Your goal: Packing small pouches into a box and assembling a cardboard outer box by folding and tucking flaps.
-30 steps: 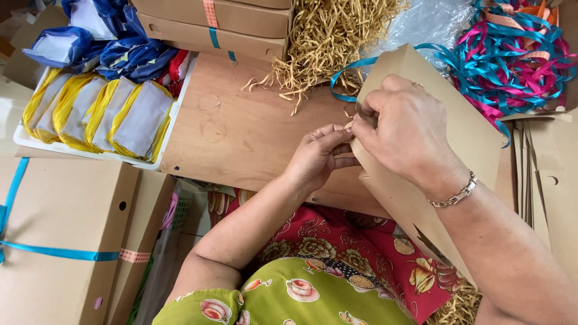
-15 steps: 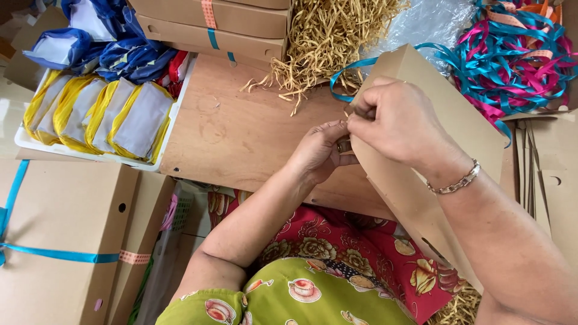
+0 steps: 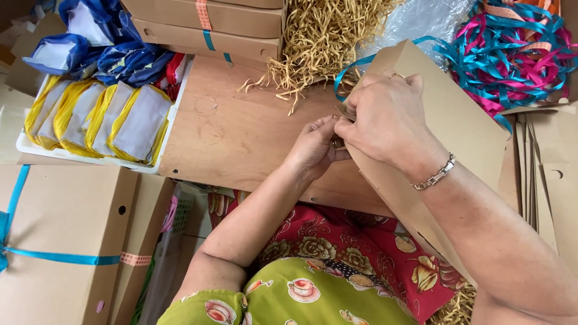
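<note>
— Cardboard panel (image 3: 445,138), the flat brown one: where do we find it?

— We find it leaning over the right half of the wooden tabletop (image 3: 241,132), tilted, its lower end running down past the lap. A teal ribbon (image 3: 352,69) loops out from its upper left edge, near both hands.

— How do we see the right hand (image 3: 385,120) posed?

— We see the forearm come in from the lower right, a metal bracelet (image 3: 435,174) at the wrist. The hand lies knuckles up across the panel's left edge, bent at the wrist towards the left.

— And its fingers?

— We see them curled tight and pinched together on that edge. What sits inside the pinch, panel or ribbon, we cannot tell, as the hand covers it.

— The left hand (image 3: 313,147)?

— We see its arm rise from the bottom centre, elbow bent. The hand meets the right one at the same spot, touching it. Its fingers are drawn in close, the tips pressed at the panel's edge; we cannot make out exactly what they hold.

— What lies around?

— We see shredded straw-coloured paper (image 3: 325,36) beyond the hands, a tangle of pink and teal ribbons (image 3: 518,54) at upper right, a white tray (image 3: 27,144) of yellow-edged packets at left, and a closed cardboard box (image 3: 60,241) tied with teal ribbon at lower left.
</note>
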